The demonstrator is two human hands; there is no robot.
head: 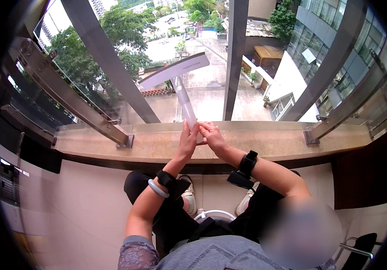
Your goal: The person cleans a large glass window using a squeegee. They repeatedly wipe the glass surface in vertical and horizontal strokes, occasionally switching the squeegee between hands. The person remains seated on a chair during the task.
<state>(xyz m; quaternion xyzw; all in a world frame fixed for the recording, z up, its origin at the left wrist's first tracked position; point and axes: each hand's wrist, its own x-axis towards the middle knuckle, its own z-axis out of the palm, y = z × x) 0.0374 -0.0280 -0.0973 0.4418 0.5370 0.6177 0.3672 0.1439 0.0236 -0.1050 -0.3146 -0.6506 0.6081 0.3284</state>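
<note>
A white window squeegee with a wide flat head and a pale, partly see-through handle is held out in front of me. Its head is tilted, the right end higher, and bears small writing. My left hand is wrapped around the lower handle. The fingers of my right hand pinch at the handle's right side, touching my left hand. Both hands are over the beige stone sill, before the glass. Whether the squeegee's blade touches the glass I cannot tell.
Metal window posts rise beyond the sill, with slanted metal braces at left and right. A dark wooden panel stands at the right. A white rim shows between my legs; a chair is at the lower right.
</note>
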